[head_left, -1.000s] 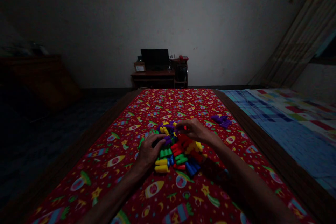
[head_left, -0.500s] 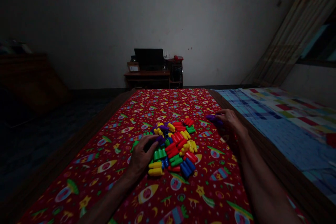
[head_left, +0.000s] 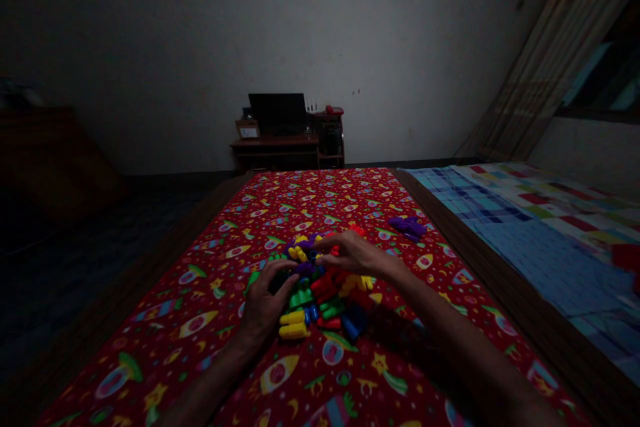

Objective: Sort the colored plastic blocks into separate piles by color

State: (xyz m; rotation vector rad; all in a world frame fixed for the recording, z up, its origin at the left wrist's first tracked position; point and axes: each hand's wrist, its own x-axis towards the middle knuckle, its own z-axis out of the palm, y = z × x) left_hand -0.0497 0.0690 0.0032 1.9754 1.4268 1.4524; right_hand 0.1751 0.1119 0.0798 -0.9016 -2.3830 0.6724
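Colourful plastic building blocks lie in a pile on the red cloth. At the pile's left side my left hand (head_left: 267, 295) has its thumb and fingers closed round a purple block (head_left: 304, 269). My right hand (head_left: 354, 254) hangs over the far part of the pile, thumb and fingers apart, holding nothing I can see. Its fingertips are near yellow blocks (head_left: 299, 253), and it hides some red ones. Close to me are yellow blocks (head_left: 293, 331), a dark blue block (head_left: 353, 321) and green blocks (head_left: 333, 309). Several purple blocks (head_left: 407, 227) form a separate group at the right.
The red rocket-print cloth (head_left: 280, 373) covers a long surface with brown edges. Blue checked bedding (head_left: 505, 267) lies along the right. A low desk (head_left: 275, 144) with a black monitor (head_left: 277, 113) stands against the far wall. A curtain (head_left: 520, 60) hangs at the right.
My right hand has let go of a purple block at the right group and moved left over the pile. My left hand stays at the pile with the purple block.
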